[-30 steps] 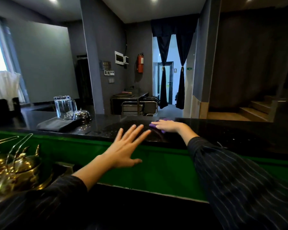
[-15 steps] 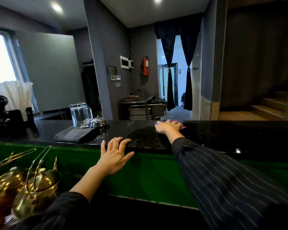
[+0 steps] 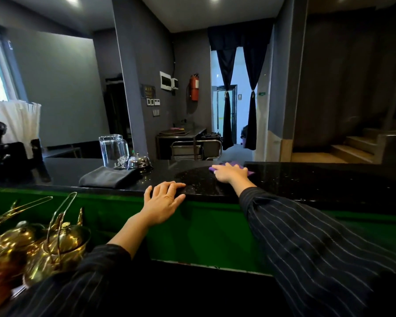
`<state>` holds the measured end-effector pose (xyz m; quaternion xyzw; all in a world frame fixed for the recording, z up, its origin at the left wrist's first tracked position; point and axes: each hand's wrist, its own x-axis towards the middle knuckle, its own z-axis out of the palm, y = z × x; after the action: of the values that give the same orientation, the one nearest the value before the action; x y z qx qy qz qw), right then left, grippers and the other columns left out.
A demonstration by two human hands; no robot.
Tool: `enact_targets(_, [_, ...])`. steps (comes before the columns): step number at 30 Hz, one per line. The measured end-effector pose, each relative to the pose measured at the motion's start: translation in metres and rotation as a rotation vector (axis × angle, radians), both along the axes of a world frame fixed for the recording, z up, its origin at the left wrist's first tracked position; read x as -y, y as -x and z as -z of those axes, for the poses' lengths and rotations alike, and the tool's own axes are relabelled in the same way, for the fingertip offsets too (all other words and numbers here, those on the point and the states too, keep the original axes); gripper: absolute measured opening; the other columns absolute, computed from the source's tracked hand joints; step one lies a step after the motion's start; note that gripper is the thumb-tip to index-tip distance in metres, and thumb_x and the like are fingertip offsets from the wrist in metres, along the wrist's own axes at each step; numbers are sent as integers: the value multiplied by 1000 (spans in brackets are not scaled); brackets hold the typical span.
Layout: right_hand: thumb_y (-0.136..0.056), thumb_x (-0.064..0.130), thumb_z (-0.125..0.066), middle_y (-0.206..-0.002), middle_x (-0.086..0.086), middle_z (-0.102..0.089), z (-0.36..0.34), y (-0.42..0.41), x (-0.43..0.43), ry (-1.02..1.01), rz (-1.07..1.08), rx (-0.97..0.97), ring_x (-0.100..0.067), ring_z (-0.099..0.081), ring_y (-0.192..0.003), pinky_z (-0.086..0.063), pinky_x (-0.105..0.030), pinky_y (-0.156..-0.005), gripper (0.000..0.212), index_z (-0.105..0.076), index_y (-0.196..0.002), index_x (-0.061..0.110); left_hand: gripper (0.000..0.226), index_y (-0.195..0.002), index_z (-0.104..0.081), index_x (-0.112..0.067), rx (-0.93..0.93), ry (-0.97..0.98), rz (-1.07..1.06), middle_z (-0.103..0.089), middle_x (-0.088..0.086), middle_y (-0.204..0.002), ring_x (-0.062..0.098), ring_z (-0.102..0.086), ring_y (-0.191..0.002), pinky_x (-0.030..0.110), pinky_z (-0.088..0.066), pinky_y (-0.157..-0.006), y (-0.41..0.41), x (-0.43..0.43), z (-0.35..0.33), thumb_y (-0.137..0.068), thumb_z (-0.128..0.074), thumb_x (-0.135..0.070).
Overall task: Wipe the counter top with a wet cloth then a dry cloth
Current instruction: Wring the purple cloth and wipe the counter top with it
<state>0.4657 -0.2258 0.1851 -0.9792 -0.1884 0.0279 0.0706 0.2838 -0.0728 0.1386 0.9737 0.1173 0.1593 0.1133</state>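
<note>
Right hand (image 3: 230, 173) pressed flat, fingers straight, on the purple cloth (image 3: 231, 165) at the far side of the black counter (image 3: 306, 179); left hand (image 3: 164, 202) rests, fingers spread, on the near edge, holding nothing

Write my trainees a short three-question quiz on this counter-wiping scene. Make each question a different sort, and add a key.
1. True or false: the left hand rests on the near edge of the black speckled stone counter top.
2. What does the right hand press on? A. a purple cloth B. a yellow sponge C. a paper towel
3. Fill the gap: the folded black cloth lies to the ___ of the left hand.
Key: 1 true; 2 A; 3 left.
</note>
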Motion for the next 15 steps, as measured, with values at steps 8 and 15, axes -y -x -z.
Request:
enact_targets(8, [-102,47,-23,-162,4,-21,2,77,-40,48,-465,48,-29,-21,-148,-14,-65,-112,48,-23,-150,50,61,-150,-11,-23,-2,-61,-55,-25,5,-154,20,-17,-145,45,-1,-117,7,5,0,-97,-29,-49])
enact_targets(15, [-102,49,-18,-164,11,-16,-6,50,57,-29,-113,-4,-28,-17,-149,-9,-64,-116,46,-24,-148,53,64,-150,-12,-18,-47,-83,17,-15,2,-158,21,-6,-147,48,3,-117,9,5,-4,-97,-28,-50])
